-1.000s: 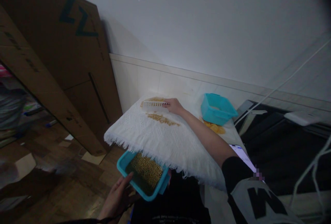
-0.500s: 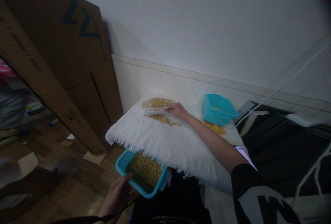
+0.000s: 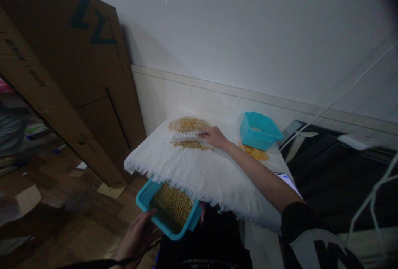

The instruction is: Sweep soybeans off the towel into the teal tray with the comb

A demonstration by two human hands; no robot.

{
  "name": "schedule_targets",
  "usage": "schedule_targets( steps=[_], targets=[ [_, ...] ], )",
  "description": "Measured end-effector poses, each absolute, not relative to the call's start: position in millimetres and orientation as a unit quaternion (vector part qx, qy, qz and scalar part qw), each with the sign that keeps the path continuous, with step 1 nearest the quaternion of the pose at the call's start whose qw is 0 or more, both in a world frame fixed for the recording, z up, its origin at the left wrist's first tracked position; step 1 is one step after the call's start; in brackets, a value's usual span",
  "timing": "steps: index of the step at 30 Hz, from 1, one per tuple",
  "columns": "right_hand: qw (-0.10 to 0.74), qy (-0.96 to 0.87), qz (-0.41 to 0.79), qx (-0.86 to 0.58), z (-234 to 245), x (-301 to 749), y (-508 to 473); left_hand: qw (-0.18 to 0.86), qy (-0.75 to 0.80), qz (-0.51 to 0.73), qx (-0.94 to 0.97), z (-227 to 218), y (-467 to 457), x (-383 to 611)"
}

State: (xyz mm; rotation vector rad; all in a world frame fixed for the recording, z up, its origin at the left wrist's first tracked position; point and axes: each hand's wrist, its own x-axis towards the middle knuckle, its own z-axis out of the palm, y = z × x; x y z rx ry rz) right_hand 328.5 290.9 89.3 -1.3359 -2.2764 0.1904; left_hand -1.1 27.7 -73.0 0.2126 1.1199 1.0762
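Observation:
My left hand (image 3: 138,233) grips the near-left rim of a blue plastic basin (image 3: 143,199), its thumb over the edge. Many soybeans (image 3: 174,202) lie in the basin, which sits just below the fringed edge of a white cloth (image 3: 168,163). On the cloth, my right hand (image 3: 214,137) is closed on one end of a white slotted plastic scraper-like piece (image 3: 185,136), its exact kind unclear. This piece stands across spread soybeans (image 3: 192,125), with some beyond it and some on the near side.
A second blue basin (image 3: 261,130) stands on the right of the table, beside yellowish flat pieces (image 3: 256,153). A phone (image 3: 287,182) lies near my right forearm. A large cardboard box (image 3: 102,70) rises at left; white cables (image 3: 342,93) cross the right side.
My right hand has drawn the white slotted piece slightly toward me across the soybeans. The left hand keeps its hold on the basin. The whole view has shifted a little.

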Motion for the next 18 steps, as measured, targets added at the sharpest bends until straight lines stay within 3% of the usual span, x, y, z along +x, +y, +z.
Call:
schedule_targets(
  steps=[18],
  targets=[
    [0.24,-0.833,0.071,-0.493,94.8,312.8,278.3,0.702,0.508,0.483,0.127,-61.2,30.3,2.8]
  ],
)
